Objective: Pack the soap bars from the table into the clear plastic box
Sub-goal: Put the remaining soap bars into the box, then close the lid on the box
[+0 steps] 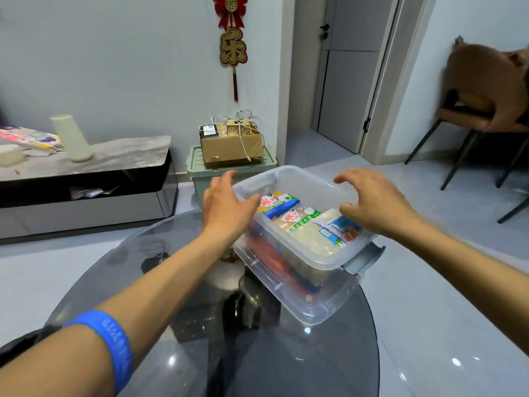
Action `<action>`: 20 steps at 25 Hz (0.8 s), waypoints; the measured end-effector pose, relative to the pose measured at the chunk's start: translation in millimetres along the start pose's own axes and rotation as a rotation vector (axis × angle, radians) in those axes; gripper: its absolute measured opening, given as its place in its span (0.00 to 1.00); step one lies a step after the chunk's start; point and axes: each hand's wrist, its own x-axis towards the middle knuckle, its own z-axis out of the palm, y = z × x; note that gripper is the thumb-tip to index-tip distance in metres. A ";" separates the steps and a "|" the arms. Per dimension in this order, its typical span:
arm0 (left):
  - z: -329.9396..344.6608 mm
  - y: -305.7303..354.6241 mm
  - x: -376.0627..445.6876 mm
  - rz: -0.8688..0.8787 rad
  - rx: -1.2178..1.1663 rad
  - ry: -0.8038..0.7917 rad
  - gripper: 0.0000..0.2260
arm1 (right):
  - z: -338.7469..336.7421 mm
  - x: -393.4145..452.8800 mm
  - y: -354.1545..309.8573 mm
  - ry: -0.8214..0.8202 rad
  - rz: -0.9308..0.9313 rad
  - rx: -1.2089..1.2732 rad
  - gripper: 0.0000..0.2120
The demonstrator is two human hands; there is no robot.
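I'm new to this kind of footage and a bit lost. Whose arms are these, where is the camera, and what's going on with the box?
There is no machine here: a person wears a camera on the head, looking forward and down, so you see their own two arms. The left hand and right hand are spread open at either end of a clear plastic box that stands on a round glass table. Neither hand holds anything. Wrapped soap bars already lie inside the box, and no lid is on it. The left forearm wears a blue wristband. I see no loose soap on the table.
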 end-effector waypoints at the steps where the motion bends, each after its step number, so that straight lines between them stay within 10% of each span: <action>1: -4.7 -13.0 0.0 -0.168 -0.121 0.036 0.36 | 5.1 -0.8 0.9 0.018 0.109 -0.062 0.26; 5: 17.8 3.7 -48.8 -0.500 -0.549 -0.319 0.19 | 28.2 12.4 14.5 -0.098 0.427 0.056 0.14; 12: -7.2 8.6 -67.5 -0.500 -0.692 -0.032 0.09 | -11.2 -8.4 -19.6 0.157 0.223 0.110 0.09; 20: -148.0 -30.2 -129.6 -0.524 -0.559 0.124 0.04 | 14.9 -52.6 -147.1 -0.022 0.117 0.286 0.06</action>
